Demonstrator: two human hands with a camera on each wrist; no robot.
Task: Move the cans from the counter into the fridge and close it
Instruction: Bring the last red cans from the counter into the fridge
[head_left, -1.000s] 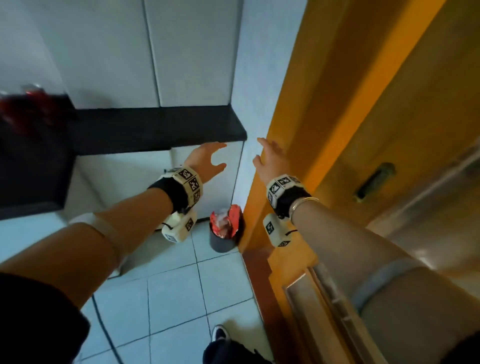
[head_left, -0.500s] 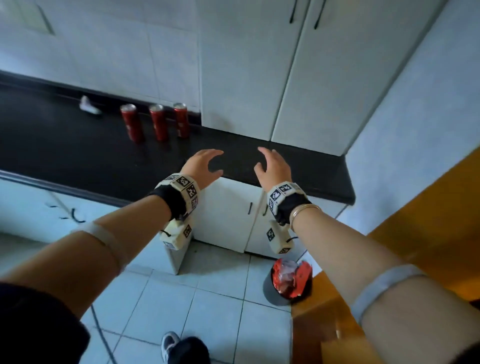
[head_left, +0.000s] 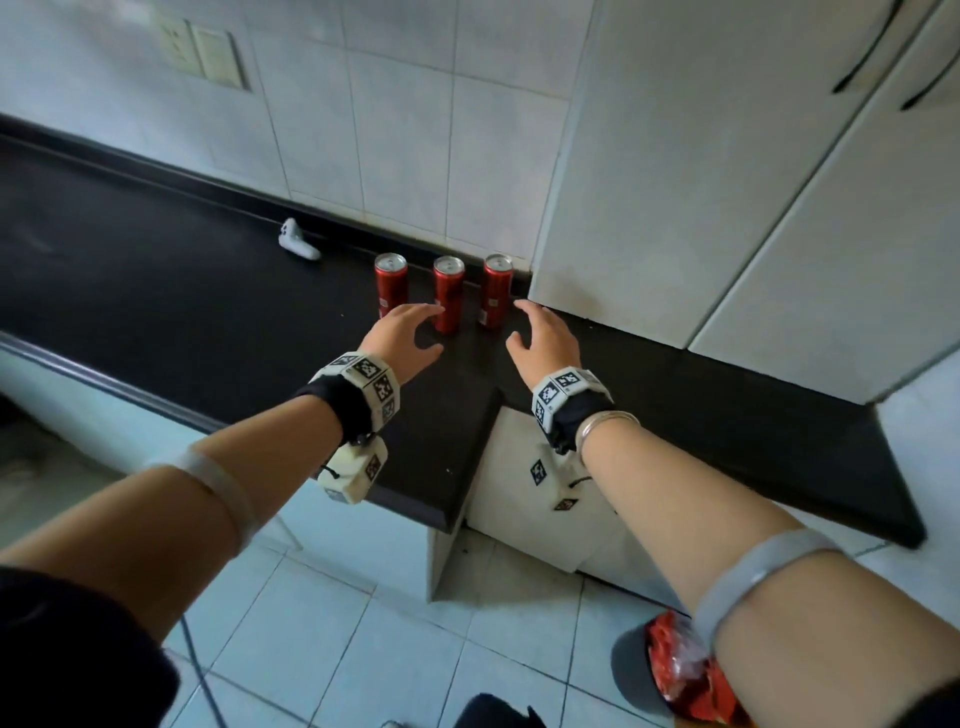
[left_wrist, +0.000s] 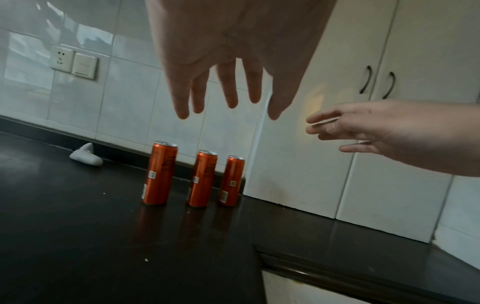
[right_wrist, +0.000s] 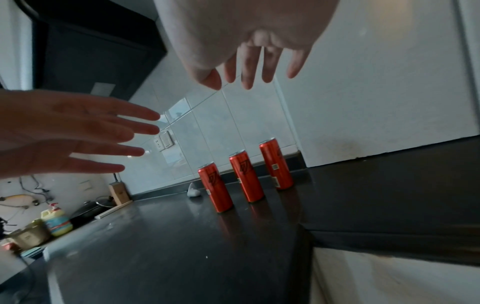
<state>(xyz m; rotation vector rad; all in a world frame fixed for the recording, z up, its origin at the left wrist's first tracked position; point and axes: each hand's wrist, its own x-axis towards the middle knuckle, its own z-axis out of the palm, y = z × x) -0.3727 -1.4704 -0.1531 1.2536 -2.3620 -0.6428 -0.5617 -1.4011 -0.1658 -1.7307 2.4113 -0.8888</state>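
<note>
- Red cans, three of them, upright in a short row at the back edge of the black counter (head_left: 182, 291), near where the backsplash meets the white cabinet (head_left: 675, 208).
- We name them left can (head_left: 390, 283), middle can (head_left: 448, 292), right can (head_left: 497, 290); each stands apart from its neighbour, none touching.
- Right can sits closest to the cabinet side, just beside it.
- Our left hand (head_left: 402, 338) is above the counter in front of the left and middle cans, fingers spread and relaxed, holding nothing.
- In the left wrist view the fingers (left_wrist: 231, 90) are straight and clear of the can tops.
- Our right hand (head_left: 545, 343) is above the counter in front of the right can, fingers loose and extended, nothing in it.
- Right wrist view shows the same: hand above the cans, no contact.
- Both wrists carry black bands with tag-marked blocks.
- White small object (head_left: 297, 241) lies on the counter near the back edge, left of the cans, well apart from them; we cannot tell what it is.
- Wall socket and switch plate (head_left: 205, 49) on the tiles above the counter.
- Red-lined bin (head_left: 670, 670) on the floor tiles below, at the counter's right end.
- Fridge not in view.
</note>
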